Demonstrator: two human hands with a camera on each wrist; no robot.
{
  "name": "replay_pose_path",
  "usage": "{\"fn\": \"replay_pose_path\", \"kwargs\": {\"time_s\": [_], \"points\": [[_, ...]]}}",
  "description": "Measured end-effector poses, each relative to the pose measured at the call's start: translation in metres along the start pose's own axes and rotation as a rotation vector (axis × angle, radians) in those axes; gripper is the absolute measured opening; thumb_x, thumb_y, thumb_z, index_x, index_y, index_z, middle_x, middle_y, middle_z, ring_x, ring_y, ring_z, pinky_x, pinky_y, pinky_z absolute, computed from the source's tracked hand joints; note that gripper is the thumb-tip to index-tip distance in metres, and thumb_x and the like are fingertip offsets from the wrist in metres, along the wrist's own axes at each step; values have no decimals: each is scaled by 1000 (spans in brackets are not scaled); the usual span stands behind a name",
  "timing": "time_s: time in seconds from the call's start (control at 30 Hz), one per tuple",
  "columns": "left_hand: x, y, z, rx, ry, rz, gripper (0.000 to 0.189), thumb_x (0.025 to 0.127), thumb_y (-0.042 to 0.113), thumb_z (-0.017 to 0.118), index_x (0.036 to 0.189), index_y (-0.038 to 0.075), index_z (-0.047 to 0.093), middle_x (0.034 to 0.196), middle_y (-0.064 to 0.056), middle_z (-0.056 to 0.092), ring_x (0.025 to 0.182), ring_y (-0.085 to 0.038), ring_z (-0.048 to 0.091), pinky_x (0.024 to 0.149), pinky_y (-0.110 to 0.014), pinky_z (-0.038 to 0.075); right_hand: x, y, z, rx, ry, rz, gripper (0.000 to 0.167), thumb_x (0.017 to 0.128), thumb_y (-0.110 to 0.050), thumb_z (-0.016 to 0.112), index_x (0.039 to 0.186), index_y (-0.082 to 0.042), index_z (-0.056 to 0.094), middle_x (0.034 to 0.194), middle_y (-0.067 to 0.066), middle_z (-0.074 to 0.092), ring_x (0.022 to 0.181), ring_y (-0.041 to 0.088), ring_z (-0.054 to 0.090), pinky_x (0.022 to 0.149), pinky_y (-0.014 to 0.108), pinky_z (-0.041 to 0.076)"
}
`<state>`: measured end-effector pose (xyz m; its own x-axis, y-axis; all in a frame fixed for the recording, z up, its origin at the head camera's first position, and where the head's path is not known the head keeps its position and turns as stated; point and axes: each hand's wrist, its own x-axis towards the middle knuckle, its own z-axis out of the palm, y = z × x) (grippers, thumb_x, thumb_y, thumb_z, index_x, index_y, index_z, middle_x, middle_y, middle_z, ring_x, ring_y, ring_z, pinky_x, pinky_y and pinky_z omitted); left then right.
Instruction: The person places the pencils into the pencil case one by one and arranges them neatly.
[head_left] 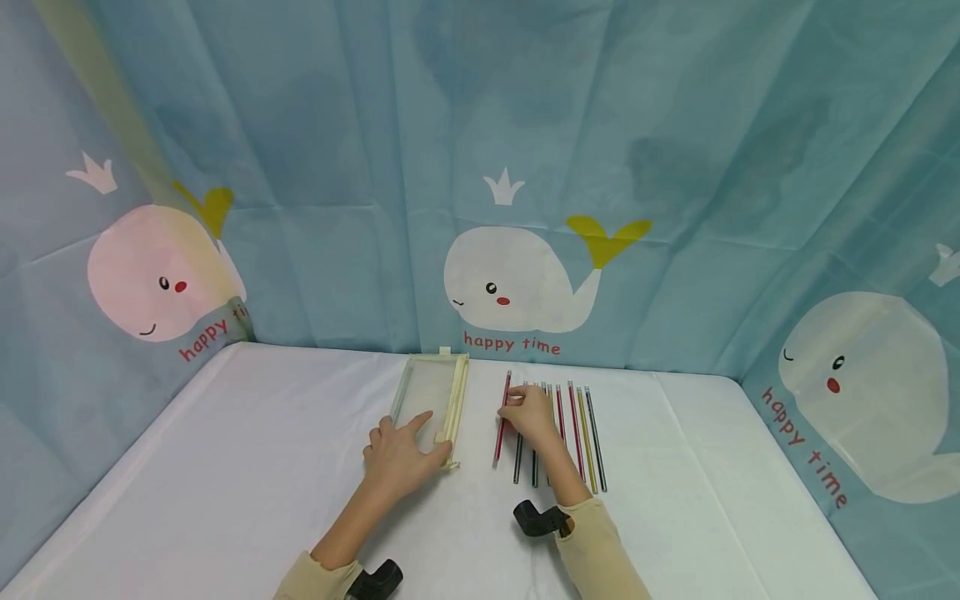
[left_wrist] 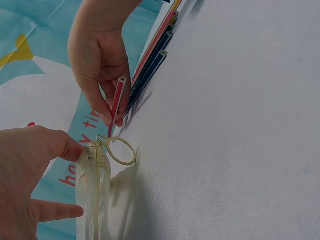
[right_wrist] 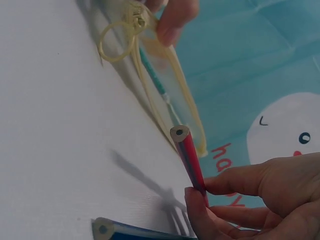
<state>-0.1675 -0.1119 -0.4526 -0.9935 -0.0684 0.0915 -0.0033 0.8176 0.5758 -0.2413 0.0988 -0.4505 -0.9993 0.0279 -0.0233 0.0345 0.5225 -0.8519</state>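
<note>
A cream see-through zip pencil case [head_left: 429, 379] lies on the table. My left hand [head_left: 399, 458] rests spread on its near part, thumb at the zip edge. A ring pull [left_wrist: 134, 151] hangs at the zip's end in the left wrist view. To the right, my right hand [head_left: 531, 412] pinches a red pencil [right_wrist: 189, 155] between thumb and fingers, its flat end tilted up. Beneath and beside that hand lies a row of pencils [head_left: 576, 433], dark, red and yellow, partly hidden by the hand and forearm.
Through the case's clear side a slim teal item [right_wrist: 152, 72] shows. A white cloth [head_left: 705, 500] covers the table. Blue curtains [head_left: 337, 275] printed with whales stand along the back and both sides.
</note>
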Motion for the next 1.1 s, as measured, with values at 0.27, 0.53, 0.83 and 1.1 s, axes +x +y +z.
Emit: {"fn": "replay_pose_path", "kwargs": {"time_s": [0.27, 0.53, 0.83, 1.1], "points": [[0, -1, 0, -17, -1, 1, 65, 86, 44, 72, 140, 8, 69, 121, -37, 53, 104, -48, 50, 80, -61, 41, -2, -4, -2, 112, -28, 3, 44, 92, 1, 75, 134, 9, 67, 103, 20, 74, 82, 22, 73, 70, 31, 61], [-3, -4, 4, -21, 13, 7, 64, 88, 44, 70, 140, 7, 68, 125, -38, 50, 108, -50, 49, 84, -63, 41, -3, -6, 0, 181, -70, 15, 45, 93, 3, 73, 137, 8, 65, 107, 22, 73, 82, 23, 76, 70, 34, 63], [-4, -8, 10, 25, 21, 37, 60, 94, 46, 66, 141, 10, 68, 138, -44, 44, 119, -57, 48, 92, -69, 41, -3, -7, 4, 200, -101, 13, 46, 93, 3, 73, 139, 6, 64, 106, 20, 71, 80, 20, 74, 71, 33, 63], [-5, -8, 11, 39, 15, 35, 58, 96, 45, 64, 142, 11, 67, 140, -44, 44, 123, -58, 46, 94, -71, 40, -3, -7, 13, 217, -149, 2, 46, 92, 3, 75, 137, 7, 65, 105, 19, 71, 78, 18, 73, 71, 34, 63]]}}
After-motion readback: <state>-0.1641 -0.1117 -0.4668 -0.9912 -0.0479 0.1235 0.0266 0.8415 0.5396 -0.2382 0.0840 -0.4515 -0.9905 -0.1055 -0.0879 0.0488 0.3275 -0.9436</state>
